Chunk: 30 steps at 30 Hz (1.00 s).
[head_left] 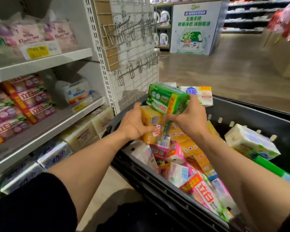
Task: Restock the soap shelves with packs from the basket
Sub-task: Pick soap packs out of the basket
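A black plastic basket (251, 114) at the lower right is full of several soap packs in pink, orange, white and green. My right hand (189, 118) grips a green soap pack (166, 98) and holds it just above the basket's far left corner. My left hand (135, 123) grips a yellow soap pack (150, 119) that sits directly under the green one. The soap shelves (45, 129) stand on the left, stocked with pink, white and cream packs.
A white pegboard panel with bare metal hooks (134, 47) stands just behind the basket. A green-and-white detergent display (194, 25) stands across the brown floor. A white pack (197, 95) leans in the basket's far corner. Blurred red goods (286, 24) show at the upper right.
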Available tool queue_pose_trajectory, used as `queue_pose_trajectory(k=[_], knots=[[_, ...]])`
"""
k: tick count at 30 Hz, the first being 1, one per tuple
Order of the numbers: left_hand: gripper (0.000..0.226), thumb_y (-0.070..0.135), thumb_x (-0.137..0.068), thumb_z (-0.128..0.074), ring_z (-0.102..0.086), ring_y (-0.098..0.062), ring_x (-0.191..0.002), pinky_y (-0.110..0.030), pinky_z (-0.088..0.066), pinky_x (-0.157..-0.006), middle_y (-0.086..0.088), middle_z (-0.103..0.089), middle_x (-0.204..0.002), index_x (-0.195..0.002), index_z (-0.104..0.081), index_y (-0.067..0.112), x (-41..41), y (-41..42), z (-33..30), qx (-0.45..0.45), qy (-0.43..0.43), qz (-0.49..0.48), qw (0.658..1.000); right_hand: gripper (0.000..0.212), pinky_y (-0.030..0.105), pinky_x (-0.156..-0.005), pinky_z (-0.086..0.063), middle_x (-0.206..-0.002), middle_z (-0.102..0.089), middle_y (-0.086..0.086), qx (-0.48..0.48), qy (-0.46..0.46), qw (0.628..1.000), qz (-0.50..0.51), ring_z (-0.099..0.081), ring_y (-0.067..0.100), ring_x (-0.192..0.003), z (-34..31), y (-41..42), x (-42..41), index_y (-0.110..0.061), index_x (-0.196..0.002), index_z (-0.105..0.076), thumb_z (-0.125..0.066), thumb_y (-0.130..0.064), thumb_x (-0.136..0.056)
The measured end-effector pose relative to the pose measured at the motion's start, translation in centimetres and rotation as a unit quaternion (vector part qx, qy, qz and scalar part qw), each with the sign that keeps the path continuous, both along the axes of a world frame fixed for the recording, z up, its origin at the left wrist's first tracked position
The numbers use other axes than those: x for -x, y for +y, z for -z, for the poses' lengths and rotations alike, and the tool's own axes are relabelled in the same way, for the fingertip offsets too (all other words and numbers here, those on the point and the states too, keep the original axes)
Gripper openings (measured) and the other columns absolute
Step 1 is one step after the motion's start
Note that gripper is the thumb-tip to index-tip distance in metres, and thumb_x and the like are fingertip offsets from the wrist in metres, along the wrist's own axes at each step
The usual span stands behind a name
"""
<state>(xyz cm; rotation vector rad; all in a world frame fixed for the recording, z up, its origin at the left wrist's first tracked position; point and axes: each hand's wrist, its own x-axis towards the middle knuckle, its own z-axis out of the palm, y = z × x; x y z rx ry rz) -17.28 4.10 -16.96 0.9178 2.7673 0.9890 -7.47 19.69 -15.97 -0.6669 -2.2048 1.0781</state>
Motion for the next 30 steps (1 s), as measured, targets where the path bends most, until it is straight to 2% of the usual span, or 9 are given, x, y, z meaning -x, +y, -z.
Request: queue_pose_trajectory(k=[4,7,10,12,14,16,20,25,30], knots=[[0.091,0.04,-0.065,-0.085,-0.06,-0.026,-0.102,-0.036,-0.048,-0.087,-0.005,-0.062,-0.11,-0.136,-0.035,0.014,-0.9,-0.1,-0.3,-0.011,0.033,-0.005,0.999,0.064,0.037,-0.076,-0.058,-0.094,-0.068,-0.007,0.145,0.087,0.986,-0.002,-0.067,0.011,-0.085,-0.6,-0.2,-1.1,-0.02,-0.103,-0.055,-0.092,-0.017,-0.051],[0.09,0.043,-0.062,-0.086,-0.062,-0.023,-0.096,-0.034,-0.049,-0.083,0.001,-0.062,-0.102,-0.133,-0.036,0.02,-1.6,-0.1,-0.8,-0.033,0.053,0.009,0.998,0.051,0.022,-0.06,-0.054,-0.088,-0.069,0.002,0.259,0.201,0.944,-0.031,-0.068,0.009,-0.07,-1.9,0.1,-2.4,-0.002,-0.112,-0.059,-0.079,0.005,-0.066],[0.103,0.06,-0.045,-0.082,-0.063,-0.023,-0.1,-0.042,-0.052,-0.088,0.001,-0.065,-0.109,-0.131,-0.037,0.026,-2.4,-0.4,-1.6,-0.12,0.026,-0.01,0.992,0.047,0.025,-0.064,-0.05,-0.094,-0.069,0.011,0.359,0.253,0.897,-0.053,-0.066,0.018,-0.076,-3.7,1.2,-3.9,0.003,-0.116,-0.059,-0.074,-0.001,-0.072],[0.105,0.066,-0.038,-0.077,-0.064,-0.023,-0.099,-0.045,-0.052,-0.088,0.0,-0.065,-0.108,-0.127,-0.04,0.024,-2.7,-1.0,-2.7,-0.194,0.018,-0.037,0.98,0.031,0.033,-0.07,-0.05,-0.097,-0.067,0.014,0.398,0.272,0.873,-0.069,-0.064,0.025,-0.083,-5.3,2.0,-4.9,0.0,-0.107,-0.063,-0.071,-0.005,-0.077],[0.096,0.062,-0.04,-0.083,-0.064,-0.021,-0.093,-0.046,-0.053,-0.086,0.002,-0.065,-0.102,-0.119,-0.042,0.025,-3.1,-2.1,-4.1,-0.23,0.024,-0.053,0.971,0.011,0.037,-0.072,-0.051,-0.086,-0.065,0.012,0.408,0.292,0.86,-0.088,-0.059,0.022,-0.074,-7.2,2.4,-5.9,-0.006,-0.092,-0.065,-0.066,-0.002,-0.081],[0.09,0.06,-0.041,-0.086,-0.065,-0.018,-0.09,-0.047,-0.054,-0.084,0.005,-0.066,-0.098,-0.114,-0.043,0.028,-3.6,-3.9,-5.6,-0.265,0.027,-0.072,0.961,0.009,0.037,-0.07,-0.053,-0.08,-0.061,0.011,0.414,0.312,0.846,-0.12,-0.055,0.017,-0.067,-8.9,1.9,-6.5,-0.006,-0.088,-0.064,-0.065,-0.001,-0.081],[0.08,0.044,-0.047,-0.092,-0.065,-0.02,-0.09,-0.047,-0.054,-0.086,-0.001,-0.067,-0.094,-0.111,-0.047,0.026,-5.2,-9.2,-8.6,-0.312,0.035,-0.123,0.941,0.038,0.031,-0.063,-0.049,-0.089,-0.057,0.008,0.39,0.29,0.856,-0.174,-0.058,0.013,-0.069,-11.6,-2.2,-6.1,-0.007,-0.11,-0.057,-0.071,0.002,-0.076],[0.063,0.036,-0.053,-0.093,-0.064,-0.021,-0.081,-0.043,-0.055,-0.076,-0.007,-0.067,-0.087,-0.099,-0.05,0.034,-8.5,-19.2,-10.7,-0.314,0.093,-0.192,0.925,0.046,0.037,-0.069,-0.049,-0.088,-0.064,0.002,0.366,0.225,0.861,-0.273,-0.064,0.017,-0.078,-13.7,-11.6,-4.3,-0.002,-0.117,-0.054,-0.073,0.001,-0.076],[0.074,0.05,-0.043,-0.09,-0.068,-0.029,-0.082,-0.05,-0.056,-0.076,-0.011,-0.069,-0.086,-0.1,-0.052,0.022,-12.8,-30.7,-11.2,-0.3,0.13,-0.3,0.896,0.054,0.034,-0.074,-0.055,-0.101,-0.07,0.013,0.325,0.181,0.852,-0.369,-0.068,0.021,-0.086,-15.4,-22.1,-3.0,0.002,-0.116,-0.056,-0.08,0.0,-0.068]])
